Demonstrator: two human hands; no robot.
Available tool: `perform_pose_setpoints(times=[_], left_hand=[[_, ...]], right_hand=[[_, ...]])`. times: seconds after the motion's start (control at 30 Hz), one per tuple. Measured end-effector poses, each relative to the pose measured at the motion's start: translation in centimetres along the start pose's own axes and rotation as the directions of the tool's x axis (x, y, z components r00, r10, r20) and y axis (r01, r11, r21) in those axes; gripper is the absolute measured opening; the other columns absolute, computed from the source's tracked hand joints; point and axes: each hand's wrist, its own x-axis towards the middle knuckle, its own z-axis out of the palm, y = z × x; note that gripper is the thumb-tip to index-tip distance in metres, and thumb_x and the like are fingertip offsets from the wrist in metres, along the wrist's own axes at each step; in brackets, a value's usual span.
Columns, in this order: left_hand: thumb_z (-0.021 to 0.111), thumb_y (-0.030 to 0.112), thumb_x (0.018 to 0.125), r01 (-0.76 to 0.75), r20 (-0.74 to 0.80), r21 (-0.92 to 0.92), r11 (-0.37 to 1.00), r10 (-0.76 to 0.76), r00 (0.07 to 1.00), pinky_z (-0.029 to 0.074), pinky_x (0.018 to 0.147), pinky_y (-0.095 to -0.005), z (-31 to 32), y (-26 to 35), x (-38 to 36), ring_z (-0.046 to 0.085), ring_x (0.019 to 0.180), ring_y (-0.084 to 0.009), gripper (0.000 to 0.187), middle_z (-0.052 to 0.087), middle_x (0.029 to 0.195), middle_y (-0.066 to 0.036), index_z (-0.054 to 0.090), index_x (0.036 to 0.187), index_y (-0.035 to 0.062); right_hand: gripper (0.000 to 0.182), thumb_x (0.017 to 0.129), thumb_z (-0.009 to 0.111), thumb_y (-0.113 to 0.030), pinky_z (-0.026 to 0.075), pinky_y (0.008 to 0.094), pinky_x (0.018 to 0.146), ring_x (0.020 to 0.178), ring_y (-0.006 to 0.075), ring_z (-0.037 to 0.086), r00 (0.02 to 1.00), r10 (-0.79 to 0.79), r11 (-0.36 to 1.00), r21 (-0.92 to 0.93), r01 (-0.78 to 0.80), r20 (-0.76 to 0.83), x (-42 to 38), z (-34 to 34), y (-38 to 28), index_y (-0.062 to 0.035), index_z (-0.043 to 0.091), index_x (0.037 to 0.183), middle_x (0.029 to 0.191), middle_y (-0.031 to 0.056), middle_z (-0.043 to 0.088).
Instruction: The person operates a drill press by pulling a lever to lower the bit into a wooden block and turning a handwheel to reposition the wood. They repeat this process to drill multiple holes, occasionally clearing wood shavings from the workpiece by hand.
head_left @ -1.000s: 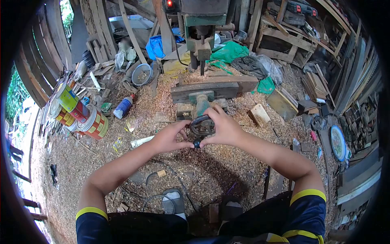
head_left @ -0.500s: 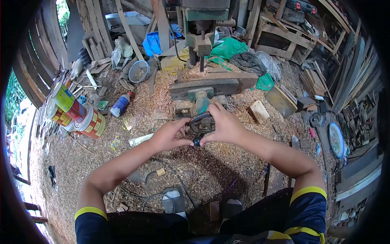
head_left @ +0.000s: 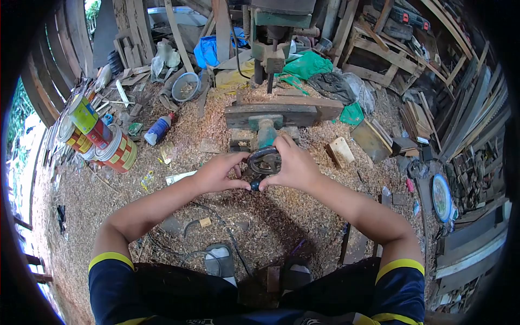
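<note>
A dark metal handwheel [head_left: 264,171] with a round black knob [head_left: 254,185] at its lower edge is between my hands. My left hand [head_left: 219,173] is curled at the wheel's left side, its thumb tip against the knob. From the right, my right hand [head_left: 295,168] wraps over the rim, with its thumb beside the knob. Behind the wheel, a green screw housing [head_left: 266,134] leads to a vise-like clamp with a wooden board [head_left: 271,115] across it. Above the board hangs the drill-like bit [head_left: 270,82] of a green machine [head_left: 281,20].
Wood shavings [head_left: 135,211] cover the floor. Stacked paint cans [head_left: 120,154] and a blue bottle [head_left: 158,130] are at left. A wood block [head_left: 340,152] lies right of the clamp, and a black cable [head_left: 230,235] loops near my feet. Planks [head_left: 479,114] lean at far right.
The view has shifted slightly. My hands and the wheel's knob sit a little further left in the picture, with the same hold on the wheel.
</note>
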Motion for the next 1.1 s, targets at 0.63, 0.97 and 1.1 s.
perform_pose_setpoints(times=[0.63,0.97,1.1], left_hand=[[0.094,0.035,0.075,0.027,0.085,-0.124,0.992,-0.017,0.996,0.054,0.087,-0.0408,-0.4,-1.0,0.3,0.071,0.096,-0.028,0.089,0.07,0.107,-0.015,0.051,0.146,0.0012],[0.094,0.038,0.072,-0.048,0.07,0.011,0.999,0.047,0.996,0.053,0.089,-0.0425,-0.8,-1.0,0.3,0.07,0.097,-0.0303,0.094,0.07,0.107,-0.017,0.051,0.147,0.0015],[0.094,0.037,0.073,-0.038,0.054,-0.07,0.997,0.042,0.998,0.053,0.089,-0.0426,-0.5,-1.5,-0.2,0.071,0.098,-0.0303,0.094,0.07,0.107,-0.017,0.051,0.148,0.0017]], right_hand=[[0.1,0.048,0.097,-0.06,0.056,0.0526,0.083,0.101,0.0439,0.067,0.996,-0.073,0.996,0.05,0.076,-0.053,-0.1,0.6,1.0,-0.0044,0.048,0.114,0.118,0.018,0.057],[0.104,0.045,0.097,-0.062,0.049,0.0503,0.091,0.104,0.0416,0.064,0.977,-0.165,0.986,-0.044,0.161,-0.134,0.0,1.2,1.0,-0.0028,0.048,0.115,0.115,0.0187,0.058],[0.102,0.047,0.098,-0.059,0.048,0.0518,0.092,0.108,0.0423,0.063,0.989,-0.141,0.99,-0.01,0.141,-0.052,0.1,0.9,1.4,-0.0029,0.048,0.117,0.117,0.0194,0.057]])
